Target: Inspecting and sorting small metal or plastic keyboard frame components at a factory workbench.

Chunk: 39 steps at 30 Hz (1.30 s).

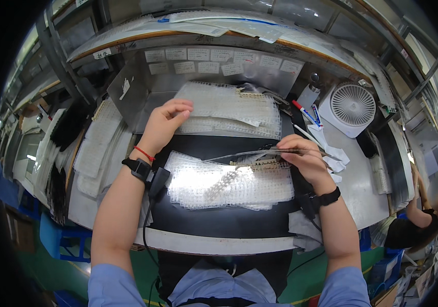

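Observation:
My right hand (303, 157) pinches one end of a thin translucent sheet (260, 152), seen nearly edge-on. The sheet reaches left above the near stack of clear plastic sheets (188, 184), which have rows of small marks and a bright glare. My left hand (169, 120) is loosely bent beside the left edge of the far sheet stack (219, 105), its thumb a little apart from the fingers. I see nothing held in it. Both stacks have a brownish strip near their upper right. A black mat (178, 220) lies beneath the near stack.
To the right are a white fan (352, 105), markers (301, 110) and crumpled white paper (336, 158). More sheets (96, 138) are stacked left. A metal panel (126, 97) and a loaded shelf (198, 30) stand behind. Another person (418, 225) sits at far right.

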{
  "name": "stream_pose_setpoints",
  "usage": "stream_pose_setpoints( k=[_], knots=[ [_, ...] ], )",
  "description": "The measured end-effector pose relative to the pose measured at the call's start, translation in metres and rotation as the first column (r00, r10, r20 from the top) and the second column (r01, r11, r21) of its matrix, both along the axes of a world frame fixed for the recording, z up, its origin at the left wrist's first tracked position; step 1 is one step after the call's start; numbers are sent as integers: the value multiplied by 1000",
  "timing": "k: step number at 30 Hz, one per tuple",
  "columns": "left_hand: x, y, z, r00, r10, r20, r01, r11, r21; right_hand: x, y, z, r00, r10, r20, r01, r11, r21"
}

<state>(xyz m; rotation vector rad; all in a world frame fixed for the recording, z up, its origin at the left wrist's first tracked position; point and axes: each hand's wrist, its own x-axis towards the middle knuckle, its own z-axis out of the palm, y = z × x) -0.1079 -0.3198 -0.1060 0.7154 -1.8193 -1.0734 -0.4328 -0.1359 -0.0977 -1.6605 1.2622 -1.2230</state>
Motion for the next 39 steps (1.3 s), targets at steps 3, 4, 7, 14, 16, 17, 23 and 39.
stream_pose_setpoints(
  k=[3,4,7,14,16,17,23,39],
  knots=[
    [0,11,4,987,-157,-22,158,983,88,3,1,0,929,-190,318,139,975,174],
    [0,14,4,977,-212,-25,214,969,123,2,1,0,929,-188,319,138,975,173],
    [-12,33,10,978,-147,-151,178,959,221,-4,-3,-6,920,-101,378,43,986,158],
    [-4,21,-2,980,-191,56,170,949,266,-2,-1,-5,917,-140,372,94,986,139],
    [-3,20,-3,950,-206,233,148,958,244,-5,-2,-6,927,-131,352,77,984,163],
    [-4,21,-3,950,-253,184,203,946,254,-3,-2,-5,927,-129,352,75,984,164],
    [-4,25,-6,893,-413,178,360,894,267,-5,-6,-10,975,-158,159,151,987,56],
    [-2,1,-11,894,177,411,-24,937,-349,-3,-5,-5,999,-9,36,8,1000,11]
  ],
)
